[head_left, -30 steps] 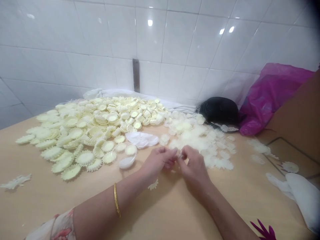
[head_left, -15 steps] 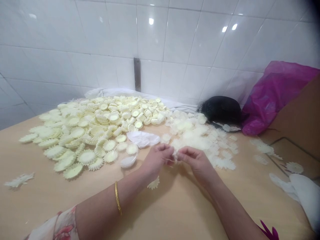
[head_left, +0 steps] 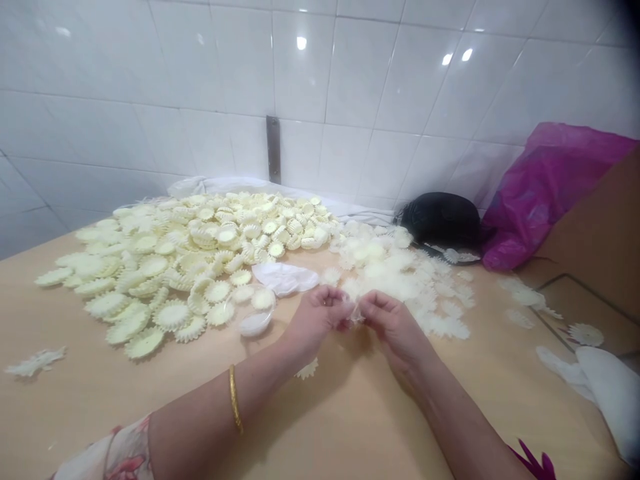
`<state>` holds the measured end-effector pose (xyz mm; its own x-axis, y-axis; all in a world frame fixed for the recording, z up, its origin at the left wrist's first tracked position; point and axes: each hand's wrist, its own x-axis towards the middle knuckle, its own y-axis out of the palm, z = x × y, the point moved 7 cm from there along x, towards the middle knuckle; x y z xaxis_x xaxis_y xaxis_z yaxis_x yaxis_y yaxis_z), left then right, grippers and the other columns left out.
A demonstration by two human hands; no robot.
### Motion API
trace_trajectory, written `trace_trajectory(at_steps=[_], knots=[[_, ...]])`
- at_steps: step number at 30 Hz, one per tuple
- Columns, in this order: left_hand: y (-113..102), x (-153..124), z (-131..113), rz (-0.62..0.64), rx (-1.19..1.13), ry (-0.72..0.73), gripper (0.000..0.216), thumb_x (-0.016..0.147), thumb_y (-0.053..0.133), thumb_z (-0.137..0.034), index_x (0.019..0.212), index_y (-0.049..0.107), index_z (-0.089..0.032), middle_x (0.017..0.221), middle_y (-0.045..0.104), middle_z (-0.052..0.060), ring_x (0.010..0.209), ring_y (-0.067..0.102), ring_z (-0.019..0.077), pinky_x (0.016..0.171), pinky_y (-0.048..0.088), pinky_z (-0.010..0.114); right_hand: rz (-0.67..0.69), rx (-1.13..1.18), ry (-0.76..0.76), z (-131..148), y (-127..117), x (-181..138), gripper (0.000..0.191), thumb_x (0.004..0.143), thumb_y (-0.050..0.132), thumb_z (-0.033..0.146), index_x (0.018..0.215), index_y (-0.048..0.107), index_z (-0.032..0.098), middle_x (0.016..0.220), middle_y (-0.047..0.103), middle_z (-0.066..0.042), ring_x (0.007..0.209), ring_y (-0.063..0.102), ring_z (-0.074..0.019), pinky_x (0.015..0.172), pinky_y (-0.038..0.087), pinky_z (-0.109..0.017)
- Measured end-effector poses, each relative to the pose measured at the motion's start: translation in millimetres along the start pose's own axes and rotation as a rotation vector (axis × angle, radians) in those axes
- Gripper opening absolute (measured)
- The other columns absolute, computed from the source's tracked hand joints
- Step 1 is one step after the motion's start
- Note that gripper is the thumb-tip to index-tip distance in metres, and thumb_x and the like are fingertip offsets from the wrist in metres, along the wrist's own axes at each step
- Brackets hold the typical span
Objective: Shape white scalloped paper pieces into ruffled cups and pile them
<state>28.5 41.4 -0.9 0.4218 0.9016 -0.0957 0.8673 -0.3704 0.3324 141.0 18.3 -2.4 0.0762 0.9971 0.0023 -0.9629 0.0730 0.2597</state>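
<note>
The curled fingers of the left hand (head_left: 317, 315) and right hand (head_left: 390, 325) pinch a wispy, frilled white piece (head_left: 357, 315) between them above the smooth wooden desk (head_left: 350, 413), near a feathery white heap (head_left: 400, 280) and ridged cream discs (head_left: 170, 267).

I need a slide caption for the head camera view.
Left hand and right hand pinch a frilly cream piece beside heaped scalloped discs.
</note>
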Motion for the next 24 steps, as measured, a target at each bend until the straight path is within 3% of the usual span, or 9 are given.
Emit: trace_trajectory(at_steps=[4,9,12,15,18,20,24], knots=[[-1,0,-1,-0.020,0.058,0.012,0.020,0.061,0.063,-0.013,0.076,0.050,-0.014,0.051,0.049,-0.005,0.047,0.049,0.0085,0.051,0.039,0.023,-0.176,-0.074,-0.081,9,-14,0,0.024,0.058,0.071,0.031,0.055,0.053,0.017,0.054,0.048,0.005,0.056,0.042,-0.0085,0.059,0.035,-0.022],[-2,2,1,-0.018,0.241,-0.016,0.014,0.060,0.054,-0.006,0.071,0.053,-0.014,0.048,0.048,-0.004,0.044,0.045,0.0080,0.047,0.037,0.023,-0.249,-0.515,-0.239,26,-13,-6,0.022,0.074,0.055,0.035,0.060,0.048,0.018,0.054,0.043,0.005,0.053,0.038,-0.0099,0.052,0.031,-0.022],[-6,4,-2,-0.029,0.345,0.012,0.008,0.060,0.052,-0.007,0.063,0.052,-0.014,0.050,0.048,-0.003,0.044,0.044,0.0072,0.047,0.036,0.022,-0.425,-0.735,-0.340,41,-25,-13,0.023,0.079,0.049,0.035,0.061,0.046,0.019,0.051,0.042,0.005,0.050,0.038,-0.0103,0.049,0.030,-0.023],[-14,7,-5,-0.088,0.371,0.062,0.004,0.062,0.054,-0.011,0.064,0.052,-0.014,0.051,0.048,-0.003,0.046,0.045,0.0078,0.048,0.037,0.022,-0.575,-0.794,-0.364,49,-42,-15,0.021,0.079,0.048,0.034,0.064,0.049,0.019,0.053,0.047,0.004,0.048,0.040,-0.0105,0.047,0.031,-0.023],[-17,10,-5,-0.089,0.357,0.083,0.010,0.067,0.057,-0.022,0.072,0.056,-0.014,0.058,0.053,0.000,0.054,0.050,0.0104,0.054,0.041,0.025,-0.503,-0.827,-0.387,50,-44,-9,0.018,0.079,0.048,0.032,0.079,0.060,0.019,0.063,0.057,0.000,0.055,0.050,-0.0136,0.052,0.038,-0.025],[-16,11,-5,-0.073,0.375,0.096,0.021,0.069,0.059,-0.029,0.084,0.059,-0.014,0.069,0.059,0.003,0.063,0.054,0.0130,0.061,0.044,0.027,-0.421,-0.891,-0.490,52,-38,-7,0.021,0.080,0.047,0.031,0.087,0.062,0.019,0.077,0.062,-0.003,0.071,0.056,-0.0171,0.064,0.043,-0.029],[-19,6,-14,-0.154,0.479,0.117,0.036,0.072,0.058,-0.034,0.102,0.060,-0.014,0.086,0.063,0.008,0.077,0.057,0.0177,0.072,0.044,0.031,-0.294,-1.107,-0.620,46,-20,-9,0.025,0.083,0.044,0.032,0.088,0.066,0.021,0.100,0.061,-0.008,0.098,0.052,-0.0227,0.087,0.038,-0.040]])
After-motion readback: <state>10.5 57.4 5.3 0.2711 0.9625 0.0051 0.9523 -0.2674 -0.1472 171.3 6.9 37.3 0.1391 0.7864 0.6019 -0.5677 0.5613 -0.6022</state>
